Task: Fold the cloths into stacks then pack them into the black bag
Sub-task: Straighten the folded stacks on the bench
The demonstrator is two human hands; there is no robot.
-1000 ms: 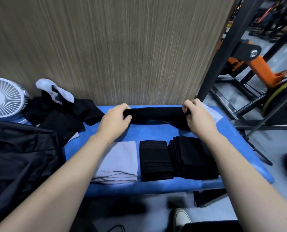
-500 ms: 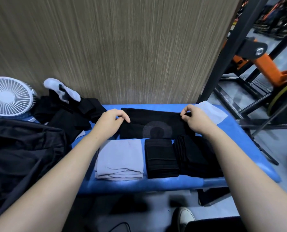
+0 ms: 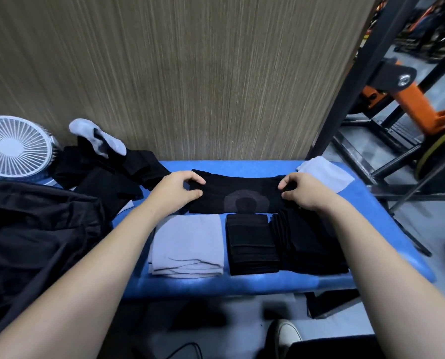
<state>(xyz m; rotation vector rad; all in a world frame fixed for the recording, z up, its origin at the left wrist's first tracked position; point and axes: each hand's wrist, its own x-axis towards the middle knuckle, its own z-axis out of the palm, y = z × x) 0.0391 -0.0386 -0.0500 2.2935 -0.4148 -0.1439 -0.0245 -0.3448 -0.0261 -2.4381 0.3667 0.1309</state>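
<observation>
Cloth in hand: black cloth point(image 3: 238, 194) with a grey ring mark, lying flat across the far half of the blue bench point(image 3: 387, 229), just behind the folded stacks.
Left hand: left hand point(image 3: 176, 189) pinches the cloth's left end between thumb and curled fingers.
Right hand: right hand point(image 3: 300, 190) pinches the cloth's right end the same way, fingers curled down onto the fabric.
Stacks: grey stack point(image 3: 187, 244) at the near left of the bench; black stack point(image 3: 252, 244) just beside it to the right; a second black stack point(image 3: 312, 244) touching that one, partly under the right forearm.
Loose pile: unfolded black cloths point(image 3: 104, 177) with a grey sock point(image 3: 97, 137) on top, at the bench's left end by the wall.
Spare piece: pale grey cloth point(image 3: 325, 172) on the far right corner of the bench.
Bag: black bag point(image 3: 34, 229) lies left of the bench, beside the left forearm.
Fan: white fan point(image 3: 15, 149) stands behind the bag.
</observation>
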